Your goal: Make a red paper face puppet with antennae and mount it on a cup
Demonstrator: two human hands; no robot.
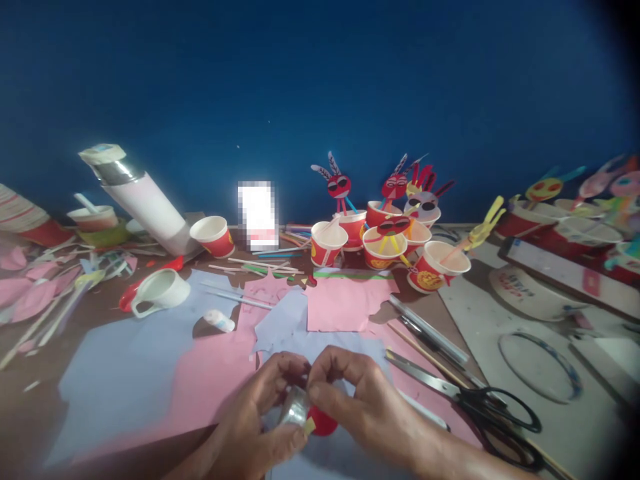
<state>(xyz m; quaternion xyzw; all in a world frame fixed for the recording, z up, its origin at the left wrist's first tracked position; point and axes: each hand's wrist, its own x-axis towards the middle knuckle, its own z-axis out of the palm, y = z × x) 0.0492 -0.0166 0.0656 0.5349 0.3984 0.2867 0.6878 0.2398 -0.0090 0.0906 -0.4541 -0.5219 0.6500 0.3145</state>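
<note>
My left hand (273, 417) is wrapped round a roll of clear tape (295, 408) at the bottom centre. Just right of it, my right hand (350, 397) has its thumb and forefinger pinched together close to the roll; what is between those fingertips is hidden. Under the pinch and beside the roll lies a red round piece (323, 421), partly covered by my fingers. A small yellowish bit (310, 425) shows at my left thumb tip. Beneath both hands are blue paper (325, 348) and pink paper (345, 303).
Black-handled scissors (463, 395) lie right of my right hand, beside pens (430, 333). Paper cups (440, 267) with decorated figures stand behind. Leftward are a white mug (160, 292), a small white bottle (219, 321) and a tilted thermos (150, 207).
</note>
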